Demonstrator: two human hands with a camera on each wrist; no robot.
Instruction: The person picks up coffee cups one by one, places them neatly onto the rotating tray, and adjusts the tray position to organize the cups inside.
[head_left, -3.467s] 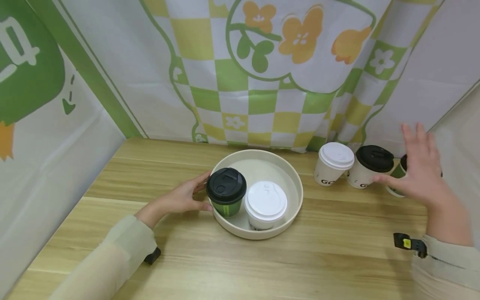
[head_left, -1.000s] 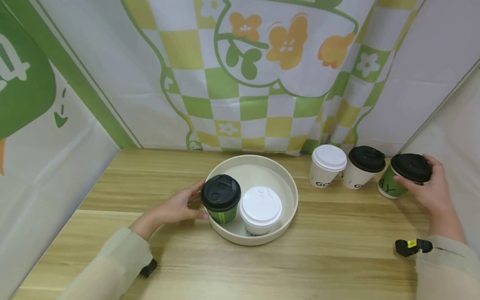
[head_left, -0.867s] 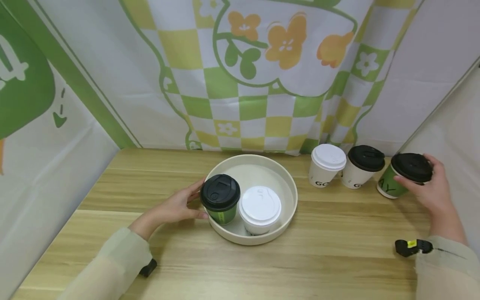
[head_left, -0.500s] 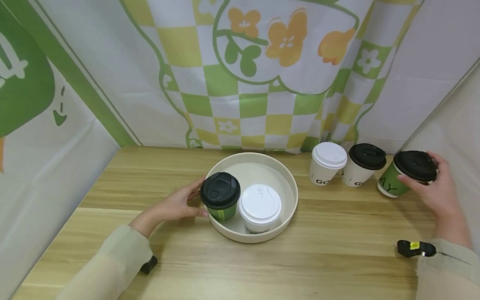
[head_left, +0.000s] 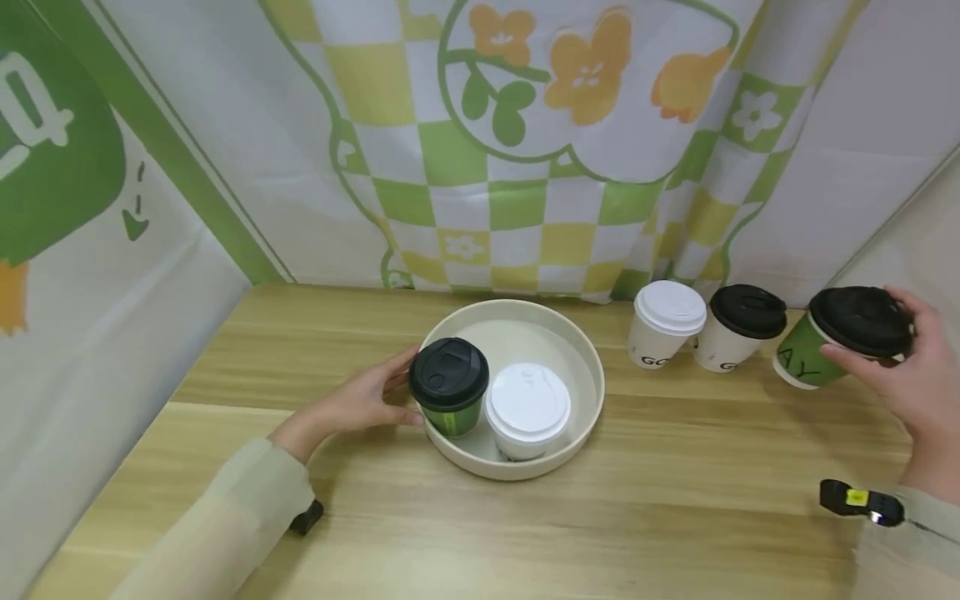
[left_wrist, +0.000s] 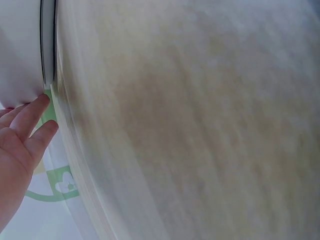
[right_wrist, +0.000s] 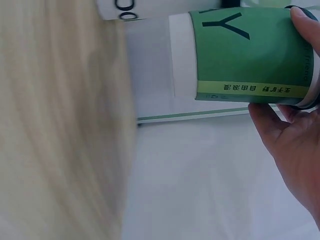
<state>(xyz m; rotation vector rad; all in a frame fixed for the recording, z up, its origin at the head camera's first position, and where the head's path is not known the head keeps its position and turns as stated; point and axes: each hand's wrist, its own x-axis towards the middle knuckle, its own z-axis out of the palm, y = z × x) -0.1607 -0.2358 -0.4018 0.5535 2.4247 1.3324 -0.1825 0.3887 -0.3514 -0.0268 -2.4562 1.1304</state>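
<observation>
My right hand (head_left: pixel 915 375) grips a green paper cup (head_left: pixel 813 354) with a black lid near its top, at the far right in the head view. In the right wrist view the same green cup (right_wrist: pixel 250 55) is off the tabletop, thumb and fingers on either side of it. My left hand (head_left: pixel 363 400) touches the left side of a round cream tray (head_left: pixel 592 392). Its fingers (left_wrist: pixel 32 117) lie fairly straight against the tray wall in the left wrist view. Inside the tray stand a green cup with a black lid (head_left: pixel 448 379) and a white-lidded cup (head_left: pixel 528 404).
Two white paper cups stand near the table's back edge, one with a white lid (head_left: pixel 667 321), one with a black lid (head_left: pixel 742 321). The wooden table (head_left: pixel 525 533) extends in front of the tray. Behind hangs a checked cloth (head_left: pixel 517 200).
My right hand came down open onto the green cup and took hold of it. Since then it has lifted the cup slightly and shifted it right. My left hand has stayed at the tray.
</observation>
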